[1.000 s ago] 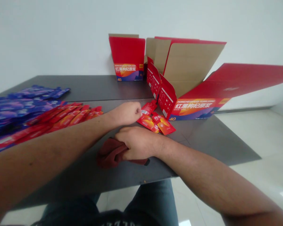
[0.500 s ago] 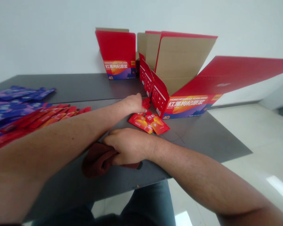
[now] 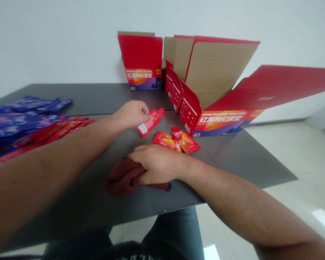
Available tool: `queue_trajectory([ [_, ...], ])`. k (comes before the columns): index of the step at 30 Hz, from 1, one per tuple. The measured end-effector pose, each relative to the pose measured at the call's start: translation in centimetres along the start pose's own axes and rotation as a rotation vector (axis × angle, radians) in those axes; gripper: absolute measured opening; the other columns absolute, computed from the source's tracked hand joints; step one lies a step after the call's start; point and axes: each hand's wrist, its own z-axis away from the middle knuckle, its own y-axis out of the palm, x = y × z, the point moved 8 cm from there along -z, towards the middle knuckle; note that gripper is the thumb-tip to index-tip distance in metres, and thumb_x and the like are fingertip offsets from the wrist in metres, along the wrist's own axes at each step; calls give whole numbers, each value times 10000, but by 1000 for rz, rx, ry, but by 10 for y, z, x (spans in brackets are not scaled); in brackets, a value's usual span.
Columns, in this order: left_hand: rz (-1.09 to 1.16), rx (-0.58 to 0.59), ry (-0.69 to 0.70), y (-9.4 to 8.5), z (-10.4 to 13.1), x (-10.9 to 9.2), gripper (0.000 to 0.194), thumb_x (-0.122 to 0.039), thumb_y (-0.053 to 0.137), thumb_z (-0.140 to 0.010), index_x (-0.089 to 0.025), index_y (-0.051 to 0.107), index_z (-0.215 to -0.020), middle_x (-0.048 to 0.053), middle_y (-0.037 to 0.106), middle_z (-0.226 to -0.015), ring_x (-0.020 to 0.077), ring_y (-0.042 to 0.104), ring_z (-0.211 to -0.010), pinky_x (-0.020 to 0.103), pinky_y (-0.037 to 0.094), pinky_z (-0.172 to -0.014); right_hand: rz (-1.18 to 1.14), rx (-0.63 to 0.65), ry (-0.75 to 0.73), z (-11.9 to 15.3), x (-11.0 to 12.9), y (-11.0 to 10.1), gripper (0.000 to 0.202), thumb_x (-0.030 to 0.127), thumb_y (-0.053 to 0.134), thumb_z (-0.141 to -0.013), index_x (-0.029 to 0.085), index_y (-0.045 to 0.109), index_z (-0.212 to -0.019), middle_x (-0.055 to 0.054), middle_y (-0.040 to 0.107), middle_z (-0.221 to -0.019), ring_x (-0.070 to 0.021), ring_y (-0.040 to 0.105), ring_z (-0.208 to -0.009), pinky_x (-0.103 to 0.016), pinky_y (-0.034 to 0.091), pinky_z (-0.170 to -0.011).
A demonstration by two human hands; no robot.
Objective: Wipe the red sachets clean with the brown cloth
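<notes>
My left hand (image 3: 134,113) pinches a red sachet (image 3: 149,124) by its edge, its back with a barcode label facing up, over the middle of the table. Closer to me, my right hand (image 3: 154,164) is closed on a bunched brown cloth (image 3: 123,177) that rests on the tabletop. Between my right hand and the open carton lie a few red-and-orange sachets (image 3: 188,141), overlapping one another. Part of the cloth is hidden under my right hand.
An open red carton (image 3: 219,122) with raised flaps stands at the right, another one behind it. A further red carton (image 3: 143,61) is at the back. On the left lie piles of blue sachets (image 3: 24,119) and red sachets (image 3: 62,130). The grey table (image 3: 249,159) ends near my legs.
My left hand has drawn a red sachet leftward, away from the small group by the carton. My right hand stays on the cloth. The view has shifted slightly.
</notes>
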Motion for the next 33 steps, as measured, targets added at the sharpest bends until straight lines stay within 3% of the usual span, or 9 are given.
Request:
queue_trajectory([
  [4, 12, -140, -91, -46, 64, 18, 119, -316, 681, -916, -221, 701, -983, -2, 751, -819, 188, 676, -739, 341, 493, -691, -228, -98, -14, 7, -1, -16, 189, 284, 835, -983, 223, 806, -1161, -37, 798, -1118, -222, 717, -1055, -347, 551, -959],
  [6, -1, -257, -124, -66, 96, 23, 80, -342, 700, -935, -271, 668, -952, 18, 754, -837, 214, 652, -740, 391, 476, -700, -359, -228, -24, 11, -3, -29, 278, 241, 815, -996, 261, 813, -1274, -30, 816, -1278, -224, 711, -1250, -396, 498, -1195],
  [8, -40, -334, -102, -76, 123, 22, 92, -358, 707, -954, -289, 657, -918, 25, 736, -830, 241, 653, -756, 426, 460, -710, -575, -370, 18, 16, -12, -38, 321, 307, 863, -955, 237, 807, -1263, -44, 795, -1290, -232, 720, -1280, -390, 534, -1175],
  [11, -94, -313, 25, -63, 145, 13, 167, -361, 699, -983, -286, 621, -855, 53, 710, -865, 271, 651, -837, 467, 483, -779, -925, -367, 87, 18, -22, -28, 542, 463, 994, -837, 250, 777, -1286, -12, 803, -1181, -214, 756, -1131, -347, 611, -1017],
  [13, -101, -268, 142, -44, 151, 8, 158, -299, 667, -1003, -280, 618, -853, 76, 723, -904, 291, 667, -904, 491, 516, -837, -1039, -350, 95, 19, -24, -19, 519, 507, 1014, -838, 229, 787, -1214, 4, 789, -1068, -168, 740, -982, -311, 611, -954],
  [17, -356, -313, 380, -17, 162, -6, 133, -196, 635, -1038, -242, 712, -940, 110, 748, -935, 299, 670, -919, 478, 560, -849, -1128, -428, 164, 21, -39, -8, 599, 576, 1060, -776, 215, 801, -1179, -13, 797, -1043, -166, 716, -925, -308, 621, -889],
  [21, -473, -414, 554, -11, 174, -15, 192, -127, 639, -1052, -193, 744, -906, 92, 709, -856, 286, 621, -832, 451, 553, -756, -1101, -446, 193, 20, -51, -1, 500, 562, 1044, -803, 205, 818, -1068, -25, 784, -988, -183, 694, -915, -313, 625, -845],
  [28, -235, -253, 518, -1, 163, -2, 138, -140, 652, -1046, -156, 765, -970, 98, 773, -980, 272, 673, -927, 444, 585, -882, -1060, -502, 260, 16, -56, -3, 445, 541, 1020, -852, 211, 836, -1087, -24, 838, -996, -189, 758, -938, -326, 648, -898],
  [33, 95, -341, 318, -15, 153, 23, 110, -82, 637, -987, -175, 691, -1010, 93, 764, -1065, 237, 700, -1010, 399, 586, -909, -1044, -500, 358, 18, -65, -3, 564, 629, 1034, -793, 218, 852, -1134, -57, 890, -1053, -228, 822, -959, -380, 688, -915],
])
